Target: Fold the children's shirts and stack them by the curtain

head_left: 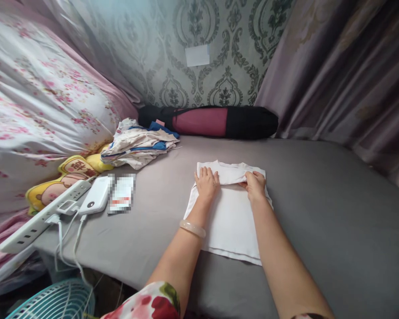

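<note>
A white shirt (pixel 231 221) lies on the grey sheet, its far end folded over into a band. On the left part of that band rests my left hand (pixel 206 181), flat, with its fingers stretched out. My right hand (pixel 254 184) is closed on the band's right side, thumb on top and fingertips partly tucked under the cloth. A small dark gap shows under the lifted edge by those fingers. The shirt's near hem lies between my forearms.
A pile of clothes (pixel 139 144) sits at the back left, before a long black and maroon bag (pixel 199 122). At left are a power strip (pixel 46 217), a white power bank (pixel 95 195) with cables and a yellow cushion (pixel 38 192). Below the edge stands a blue fan (pixel 60 301).
</note>
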The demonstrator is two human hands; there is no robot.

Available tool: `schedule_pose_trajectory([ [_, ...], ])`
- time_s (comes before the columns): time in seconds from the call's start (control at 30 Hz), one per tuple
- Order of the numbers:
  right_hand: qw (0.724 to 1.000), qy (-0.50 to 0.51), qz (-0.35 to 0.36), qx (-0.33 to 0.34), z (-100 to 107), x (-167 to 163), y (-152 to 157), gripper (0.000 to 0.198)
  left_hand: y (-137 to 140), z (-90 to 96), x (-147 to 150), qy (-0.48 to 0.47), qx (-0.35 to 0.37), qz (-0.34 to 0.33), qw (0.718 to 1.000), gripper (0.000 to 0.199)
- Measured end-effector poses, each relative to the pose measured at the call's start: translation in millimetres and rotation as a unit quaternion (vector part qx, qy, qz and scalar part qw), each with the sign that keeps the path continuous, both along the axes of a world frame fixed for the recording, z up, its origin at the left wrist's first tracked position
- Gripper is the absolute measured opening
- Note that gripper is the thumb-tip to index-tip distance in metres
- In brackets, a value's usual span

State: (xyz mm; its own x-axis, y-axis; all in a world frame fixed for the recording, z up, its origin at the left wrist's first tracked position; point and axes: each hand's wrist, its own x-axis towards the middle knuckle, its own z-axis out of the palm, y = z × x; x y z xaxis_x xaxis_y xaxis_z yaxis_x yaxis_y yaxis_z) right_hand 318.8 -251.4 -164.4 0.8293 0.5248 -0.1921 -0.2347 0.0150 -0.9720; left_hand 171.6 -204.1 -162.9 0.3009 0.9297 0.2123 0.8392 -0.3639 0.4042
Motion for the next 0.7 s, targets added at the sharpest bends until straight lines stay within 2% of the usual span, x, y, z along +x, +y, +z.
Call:
schedule_pose_trajectory([
  [0.1, 0.995, -0.045, -0.042, -0.083, 1.0, 3.8, -3.7, 0.064, -1.4, 0.0, 0.2, 0.033, -0.002, -0.010, 0.999, 0.056],
  [0.17, 0.985, -0.112, -0.023, -0.133, 3.9, 7.3, -7.2, 0.062, -1.6, 0.2, 0.4, 0.054, -0.010, -0.014, 0.998, 0.059],
  [0.23, 0.958, -0.211, 0.000, -0.195, 8.4, 10.1, -11.7, 0.057, -1.1, 0.1, 0.8, 0.071, -0.015, -0.016, 0.997, 0.063],
  [0.33, 0.894, -0.356, 0.045, -0.270, 16.1, 9.0, -19.5, 0.048, 0.0, -0.8, 0.9, 0.094, -0.013, -0.021, 0.995, 0.071],
  [0.43, 0.848, -0.429, 0.075, -0.301, 21.8, 1.7, -26.1, 0.045, 0.1, -2.2, 0.0, 0.115, -0.007, -0.021, 0.993, 0.074],
  [0.57, 0.818, -0.461, 0.085, -0.333, 25.4, -7.0, -29.6, 0.046, -1.6, -0.8, 1.0, 0.132, 0.020, -0.013, 0.991, 0.070],
  [0.7, 0.786, -0.510, 0.070, -0.343, 26.9, -11.1, -26.6, 0.043, -3.5, 9.5, 13.0, 0.159, 0.018, -0.030, 0.987, 0.059],
])
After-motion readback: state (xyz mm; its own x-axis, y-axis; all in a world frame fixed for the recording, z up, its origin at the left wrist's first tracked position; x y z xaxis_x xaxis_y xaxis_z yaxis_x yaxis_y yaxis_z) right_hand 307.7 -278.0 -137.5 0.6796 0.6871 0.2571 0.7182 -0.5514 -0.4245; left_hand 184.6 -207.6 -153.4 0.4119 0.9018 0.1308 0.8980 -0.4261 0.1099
